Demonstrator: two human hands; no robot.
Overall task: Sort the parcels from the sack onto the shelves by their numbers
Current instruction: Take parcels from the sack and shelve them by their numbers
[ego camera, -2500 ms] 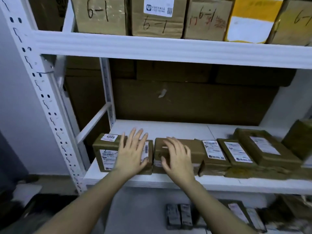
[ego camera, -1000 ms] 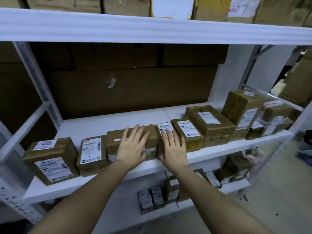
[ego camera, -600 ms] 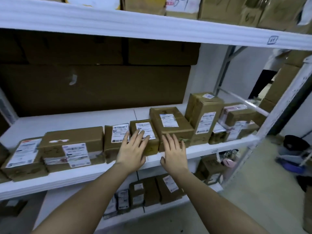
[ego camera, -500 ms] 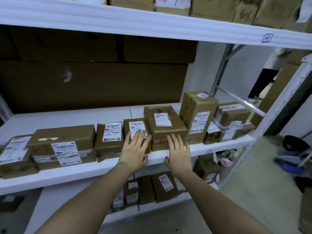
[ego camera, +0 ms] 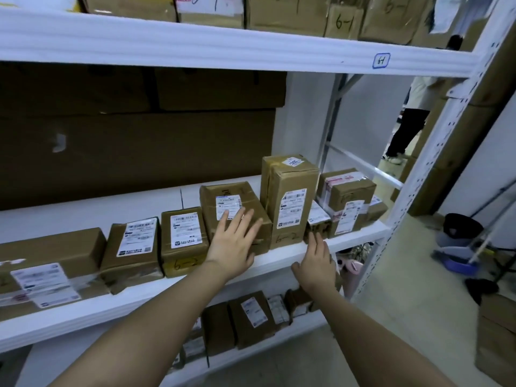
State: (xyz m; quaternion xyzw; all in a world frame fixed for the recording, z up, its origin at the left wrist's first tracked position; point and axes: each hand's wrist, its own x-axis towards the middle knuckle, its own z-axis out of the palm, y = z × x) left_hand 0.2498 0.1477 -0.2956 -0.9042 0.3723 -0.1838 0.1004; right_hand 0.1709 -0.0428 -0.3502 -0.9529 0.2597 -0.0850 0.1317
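Left hand [ego camera: 233, 247]: flat, fingers spread on box [ego camera: 237, 213], gripping nothing.
Right hand [ego camera: 317, 263]: open, empty, at shelf [ego camera: 282, 256] edge.
Tip: press boxes square, labels forward.

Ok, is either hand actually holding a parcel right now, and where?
Neither holds anything. The left hand lies open and flat on a parcel; the right hand, also open, reaches the shelf edge.
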